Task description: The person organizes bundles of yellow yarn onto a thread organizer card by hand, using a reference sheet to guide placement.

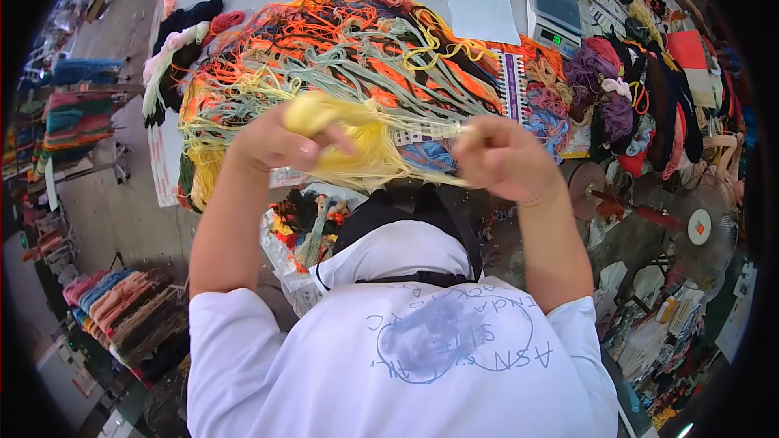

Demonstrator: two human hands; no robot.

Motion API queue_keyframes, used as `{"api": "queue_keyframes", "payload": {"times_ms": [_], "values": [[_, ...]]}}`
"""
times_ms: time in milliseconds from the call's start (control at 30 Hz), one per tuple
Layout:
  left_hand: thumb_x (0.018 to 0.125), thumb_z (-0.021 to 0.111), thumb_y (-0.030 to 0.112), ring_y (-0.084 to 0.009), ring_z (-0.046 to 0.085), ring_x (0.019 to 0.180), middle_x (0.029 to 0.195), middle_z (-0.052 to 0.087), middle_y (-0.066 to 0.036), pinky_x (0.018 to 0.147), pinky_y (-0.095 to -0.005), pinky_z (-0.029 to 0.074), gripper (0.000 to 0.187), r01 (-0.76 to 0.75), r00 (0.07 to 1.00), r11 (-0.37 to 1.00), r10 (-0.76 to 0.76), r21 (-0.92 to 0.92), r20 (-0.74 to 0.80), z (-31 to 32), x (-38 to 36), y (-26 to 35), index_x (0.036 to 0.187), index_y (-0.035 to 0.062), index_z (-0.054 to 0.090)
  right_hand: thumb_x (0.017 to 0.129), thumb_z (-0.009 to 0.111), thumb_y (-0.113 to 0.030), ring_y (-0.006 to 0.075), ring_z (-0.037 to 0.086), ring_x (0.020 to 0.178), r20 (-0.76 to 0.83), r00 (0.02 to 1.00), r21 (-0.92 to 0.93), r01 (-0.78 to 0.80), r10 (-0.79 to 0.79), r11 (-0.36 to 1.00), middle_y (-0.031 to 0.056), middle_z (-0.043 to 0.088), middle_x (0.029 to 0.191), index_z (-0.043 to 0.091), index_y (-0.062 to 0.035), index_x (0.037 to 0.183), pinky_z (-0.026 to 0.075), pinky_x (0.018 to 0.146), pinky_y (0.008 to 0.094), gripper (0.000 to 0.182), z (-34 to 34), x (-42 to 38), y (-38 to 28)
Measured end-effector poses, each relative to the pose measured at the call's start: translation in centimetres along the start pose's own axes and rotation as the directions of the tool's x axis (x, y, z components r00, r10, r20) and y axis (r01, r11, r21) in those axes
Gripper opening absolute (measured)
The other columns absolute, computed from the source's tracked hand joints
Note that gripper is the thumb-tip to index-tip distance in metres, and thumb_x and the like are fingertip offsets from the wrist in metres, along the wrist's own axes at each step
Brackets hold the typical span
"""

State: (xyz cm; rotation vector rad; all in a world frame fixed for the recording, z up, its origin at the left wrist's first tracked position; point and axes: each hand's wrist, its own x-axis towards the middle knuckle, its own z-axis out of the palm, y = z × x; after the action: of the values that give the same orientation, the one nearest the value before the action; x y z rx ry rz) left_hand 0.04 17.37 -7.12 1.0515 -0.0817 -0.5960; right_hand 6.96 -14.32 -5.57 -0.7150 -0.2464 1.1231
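- Left hand [280,143]: loops could slip if its fingers slacken; it grips the yellow yarn [369,150], wrist bent inward.
- Yellow yarn, stretched between 2 hands: sagging strands could snag on the tangled pile [357,49].
- Right hand [505,159]: uneven pulling could knot strands; curled fingers pinch them.

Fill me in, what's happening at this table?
A person in a white shirt holds yellow yarn stretched between both hands. The left hand is at its bunched part; the right hand has its fingers closed on thin strands at the other side. Beyond them lies a heap of orange, grey-green and other yarn; a digital scale stands at right.
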Motion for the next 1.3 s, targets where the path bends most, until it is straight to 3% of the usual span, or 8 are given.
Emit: {"api": "queue_keyframes", "payload": {"times_ms": [233,400,567,633,700,767,833,1300], "values": [[0.096,0.042,0.020,-0.0019,0.022,0.037,0.055,0.030,0.007,0.034,-0.0178,0.018,0.013,-0.221,0.689,0.928,-0.069,-0.300,-0.722,-17.1,-12.4,2.4,0.088,0.0103,0.048,0.096,0.043,-0.018,0.0031,0.024,0.044,-0.614,0.782,0.320,0.370,-0.106,0.872,-0.0067,0.031,0.060,0.053,-0.0074,0.094,0.018,0.038,0.0198,0.015,-23.2,-22.2,-3.3],[0.094,0.039,0.012,-0.0039,0.022,0.038,0.052,0.025,0.006,0.037,-0.0212,0.017,0.022,-0.455,0.539,0.840,-0.006,-0.296,-0.842,-27.4,-18.6,6.2,0.072,0.0089,0.041,0.092,0.047,-0.015,0.0059,0.024,0.045,-0.992,-0.083,-0.121,0.465,-0.092,0.877,-0.0056,0.029,0.057,0.058,-0.0071,0.092,0.018,0.041,0.0211,0.013,-32.8,-42.8,-7.2],[0.089,0.040,0.006,-0.0066,0.024,0.040,0.053,0.031,0.004,0.040,-0.0225,0.020,0.022,-0.534,0.468,0.828,0.120,-0.172,-0.875,-28.3,-16.4,6.5,0.067,0.0092,0.039,0.092,0.034,-0.022,0.0066,0.020,0.040,-0.842,-0.487,-0.428,0.341,-0.232,0.837,-0.0047,0.027,0.051,0.056,-0.0021,0.099,0.014,0.037,0.0228,0.030,-30.5,-42.6,-11.1],[0.087,0.044,0.003,-0.0059,0.030,0.044,0.062,0.037,0.005,0.041,-0.0214,0.023,0.009,-0.389,0.299,0.921,0.129,0.003,-0.946,-22.4,-9.2,3.2,0.079,0.0055,0.048,0.090,0.034,-0.019,0.0055,0.019,0.041,-0.892,-0.297,-0.416,0.245,-0.341,0.876,-0.0053,0.025,0.054,0.051,0.0017,0.115,0.016,0.036,0.0207,0.037,-27.5,-33.5,-9.8],[0.086,0.054,0.007,-0.0029,0.035,0.049,0.071,0.042,0.006,0.046,-0.0158,0.030,0.015,-0.267,0.526,0.958,0.054,-0.104,-0.849,-18.2,-4.2,-2.8,0.100,0.0055,0.055,0.087,0.042,-0.015,0.0034,0.026,0.045,-0.939,0.112,-0.304,0.172,-0.325,0.937,-0.0078,0.026,0.059,0.049,0.0040,0.118,0.021,0.035,0.0196,0.037,-25.4,-23.8,-6.2],[0.082,0.062,0.024,-0.0030,0.039,0.052,0.076,0.050,0.004,0.050,-0.0175,0.034,0.022,0.060,0.543,0.985,-0.169,-0.163,-0.822,-13.9,1.4,-9.7,0.096,0.0075,0.059,0.086,0.051,-0.014,0.0008,0.033,0.049,-0.969,0.086,-0.225,0.065,-0.230,0.972,-0.0088,0.040,0.064,0.058,0.0017,0.110,0.027,0.042,0.0154,0.029,-23.3,-13.1,-0.1],[0.081,0.062,0.027,-0.0055,0.042,0.056,0.079,0.055,0.003,0.052,-0.0192,0.036,0.030,0.349,0.549,0.925,-0.332,-0.150,-0.767,-9.9,6.1,-16.2,0.103,0.0079,0.061,0.083,0.058,-0.017,0.0019,0.043,0.057,-0.887,0.432,-0.239,-0.127,-0.163,0.963,-0.0038,0.056,0.076,0.063,-0.0029,0.104,0.030,0.047,0.0147,0.026,-23.4,-7.0,6.5],[0.066,0.072,0.023,-0.0268,0.064,0.074,0.077,0.065,-0.016,0.065,-0.0353,0.047,0.032,0.540,0.502,0.829,-0.180,0.144,-0.846,-7.6,12.2,-33.7,0.083,-0.0020,0.063,0.072,0.070,-0.023,0.0123,0.061,0.062,-0.775,0.599,-0.610,-0.630,-0.199,0.480,0.0038,0.067,0.070,0.070,-0.0074,0.079,0.046,0.059,0.0269,0.017,-20.4,11.6,23.6]]}}
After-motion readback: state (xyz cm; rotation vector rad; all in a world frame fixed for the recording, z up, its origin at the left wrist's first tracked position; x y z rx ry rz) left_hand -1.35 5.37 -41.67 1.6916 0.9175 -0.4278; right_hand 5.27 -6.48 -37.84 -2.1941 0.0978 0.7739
